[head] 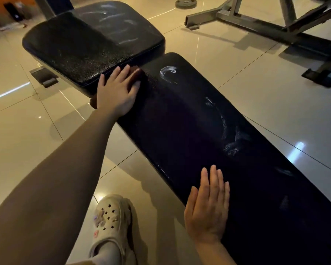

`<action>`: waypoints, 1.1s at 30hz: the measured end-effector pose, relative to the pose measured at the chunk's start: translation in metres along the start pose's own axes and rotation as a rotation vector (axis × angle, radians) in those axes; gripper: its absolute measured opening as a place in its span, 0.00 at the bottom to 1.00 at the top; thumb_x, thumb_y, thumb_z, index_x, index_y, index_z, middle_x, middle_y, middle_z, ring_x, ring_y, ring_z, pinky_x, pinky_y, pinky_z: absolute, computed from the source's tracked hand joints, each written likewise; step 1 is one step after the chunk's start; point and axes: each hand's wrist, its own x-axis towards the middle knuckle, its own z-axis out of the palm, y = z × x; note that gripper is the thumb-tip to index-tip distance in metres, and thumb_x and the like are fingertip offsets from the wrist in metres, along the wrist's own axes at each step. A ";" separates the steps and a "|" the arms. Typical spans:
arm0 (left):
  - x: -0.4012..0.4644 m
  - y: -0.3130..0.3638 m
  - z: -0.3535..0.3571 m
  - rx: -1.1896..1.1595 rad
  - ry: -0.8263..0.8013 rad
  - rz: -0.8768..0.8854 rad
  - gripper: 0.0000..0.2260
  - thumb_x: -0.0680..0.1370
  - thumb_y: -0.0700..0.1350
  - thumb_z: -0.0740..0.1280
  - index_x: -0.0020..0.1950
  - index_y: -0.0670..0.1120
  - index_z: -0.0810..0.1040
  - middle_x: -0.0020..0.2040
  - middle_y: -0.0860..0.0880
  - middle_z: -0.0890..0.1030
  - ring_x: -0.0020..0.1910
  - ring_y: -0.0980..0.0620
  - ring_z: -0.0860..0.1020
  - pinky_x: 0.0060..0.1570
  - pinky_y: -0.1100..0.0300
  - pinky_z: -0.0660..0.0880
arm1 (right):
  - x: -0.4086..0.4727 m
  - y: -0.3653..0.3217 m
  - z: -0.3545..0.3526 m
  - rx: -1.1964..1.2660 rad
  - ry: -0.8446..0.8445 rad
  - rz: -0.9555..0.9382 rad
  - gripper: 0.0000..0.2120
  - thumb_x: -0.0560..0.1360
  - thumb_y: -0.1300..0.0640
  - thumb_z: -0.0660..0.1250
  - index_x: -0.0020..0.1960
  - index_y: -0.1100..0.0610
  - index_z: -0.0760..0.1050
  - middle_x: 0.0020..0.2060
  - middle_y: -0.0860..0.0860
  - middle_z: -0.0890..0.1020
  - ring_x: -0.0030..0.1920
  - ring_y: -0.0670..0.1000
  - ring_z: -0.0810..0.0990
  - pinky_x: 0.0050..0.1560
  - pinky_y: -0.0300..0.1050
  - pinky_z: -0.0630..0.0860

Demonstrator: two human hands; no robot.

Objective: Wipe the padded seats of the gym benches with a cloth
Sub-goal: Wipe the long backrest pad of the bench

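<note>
Foot: a pale clog (111,222) planted on the tiled floor (17,131), just beside the near edge of the bench.
Right hand: the right hand (207,209) lies flat on the long pad (199,140), fingers straight and together, holding nothing; it looks to be bracing the person.
Long pad: dark, with whitish smears showing along its far side and near its upper end, so I'd say it is only partly done.
Left hand: the left hand (117,92) reaches out at the top end of the long pad, fingers spread and pressing down on the cloth (137,77).
Cloth: a dark brown wad, mostly under the palm, sitting right at the gap where the long pad meets the seat pad (88,48).
Seat pad: tilted, grainy, streaked white on its far half.
Step in hand: wiping the head of the long pad, by my reckoning.
Next move: probably a firm sweep across toward the nearest curled smear, keeping the cloth flat under the palm.
Beyond: a grey steel frame (266,22) and a weight plate (185,3) on the floor.
</note>
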 end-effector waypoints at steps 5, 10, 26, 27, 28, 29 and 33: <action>-0.031 0.029 0.010 0.057 -0.028 -0.017 0.23 0.83 0.58 0.45 0.78 0.60 0.50 0.80 0.52 0.49 0.78 0.51 0.46 0.74 0.45 0.40 | 0.004 -0.001 0.003 0.023 -0.006 0.003 0.25 0.83 0.50 0.45 0.72 0.62 0.66 0.71 0.62 0.70 0.73 0.60 0.65 0.72 0.60 0.60; -0.103 0.086 0.031 0.076 -0.043 0.026 0.27 0.79 0.61 0.40 0.78 0.59 0.55 0.79 0.52 0.54 0.78 0.50 0.50 0.74 0.45 0.40 | 0.005 0.003 -0.011 0.218 -0.130 0.041 0.25 0.82 0.47 0.46 0.73 0.58 0.65 0.74 0.56 0.67 0.76 0.52 0.60 0.77 0.47 0.48; -0.227 0.176 0.062 -0.004 -0.059 0.271 0.22 0.78 0.57 0.53 0.71 0.57 0.71 0.73 0.52 0.70 0.73 0.50 0.66 0.71 0.48 0.54 | -0.030 0.153 -0.102 0.306 -0.172 0.130 0.26 0.80 0.46 0.48 0.72 0.57 0.68 0.73 0.52 0.68 0.75 0.50 0.61 0.76 0.51 0.49; -0.210 0.166 0.058 0.006 -0.018 0.208 0.22 0.79 0.57 0.52 0.71 0.58 0.70 0.73 0.52 0.69 0.74 0.51 0.65 0.72 0.49 0.53 | -0.025 0.164 -0.103 0.275 -0.155 0.175 0.27 0.80 0.46 0.48 0.72 0.58 0.67 0.73 0.54 0.67 0.75 0.53 0.61 0.76 0.52 0.48; -0.191 0.156 0.053 0.022 0.005 0.144 0.22 0.80 0.58 0.50 0.73 0.58 0.68 0.75 0.52 0.67 0.75 0.51 0.63 0.72 0.49 0.51 | -0.020 0.176 -0.103 0.235 -0.142 0.225 0.28 0.79 0.45 0.47 0.72 0.59 0.67 0.74 0.55 0.66 0.75 0.55 0.61 0.77 0.54 0.49; -0.172 0.146 0.047 0.037 0.007 0.084 0.22 0.81 0.59 0.48 0.74 0.59 0.65 0.76 0.53 0.64 0.76 0.51 0.59 0.73 0.49 0.48 | -0.016 0.189 -0.103 0.196 -0.141 0.262 0.29 0.79 0.44 0.46 0.73 0.59 0.66 0.74 0.56 0.65 0.75 0.57 0.60 0.76 0.57 0.51; -0.116 0.109 0.031 0.053 -0.005 -0.085 0.22 0.83 0.58 0.47 0.77 0.59 0.58 0.79 0.53 0.53 0.78 0.52 0.48 0.74 0.44 0.40 | -0.023 0.231 -0.096 0.090 -0.247 0.266 0.33 0.78 0.42 0.45 0.74 0.60 0.65 0.75 0.59 0.64 0.75 0.60 0.60 0.73 0.66 0.59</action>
